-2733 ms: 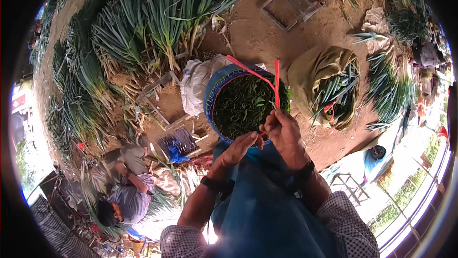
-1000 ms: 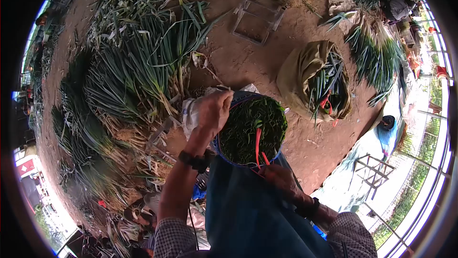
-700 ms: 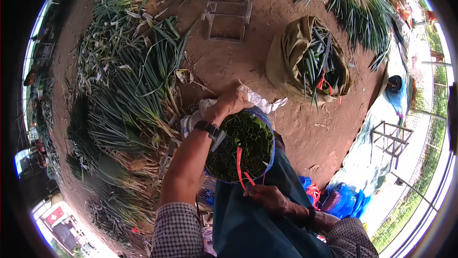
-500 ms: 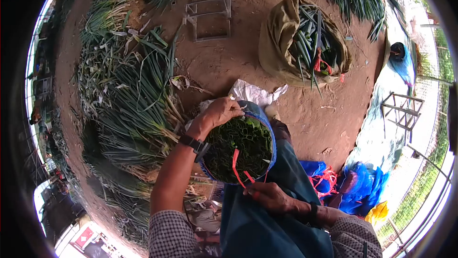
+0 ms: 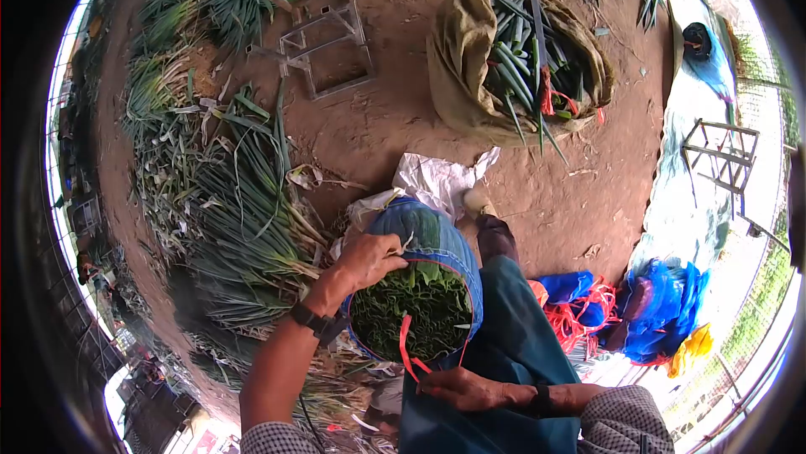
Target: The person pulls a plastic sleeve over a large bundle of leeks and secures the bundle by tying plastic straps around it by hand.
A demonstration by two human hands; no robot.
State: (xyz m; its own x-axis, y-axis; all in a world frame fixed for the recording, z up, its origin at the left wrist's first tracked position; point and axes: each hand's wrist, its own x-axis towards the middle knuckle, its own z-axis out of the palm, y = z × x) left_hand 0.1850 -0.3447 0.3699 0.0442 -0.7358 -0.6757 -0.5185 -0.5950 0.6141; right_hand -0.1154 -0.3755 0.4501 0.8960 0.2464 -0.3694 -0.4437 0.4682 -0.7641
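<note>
A round blue mesh bag [image 5: 424, 227] packed with cut green leaves [image 5: 428, 303] leans tilted against my leg, its mouth facing me. My left hand [image 5: 367, 262] is closed on the upper left part of the bag's rim, thumb and fingers pinched together. Below the mouth, my right hand [image 5: 468, 388] pinches a flat red strip [image 5: 405, 338], whose bent free end lies over the leaves. A thin red cord runs along the rim. White sheeting [image 5: 432, 178] lies behind the bag.
Long green onions [image 5: 252, 244] lie heaped on the left. A brown sack [image 5: 462, 59] of green onions stands ahead. Metal frames [image 5: 336, 51] stand on the dirt floor. Blue mesh bags [image 5: 663, 311] and red strips [image 5: 579, 320] lie to the right, beside my knee.
The bag has tipped further towards me, showing more of its far wall. Both hands sit lower in view, still gripping the rim and the red strip. My head view has shifted.
</note>
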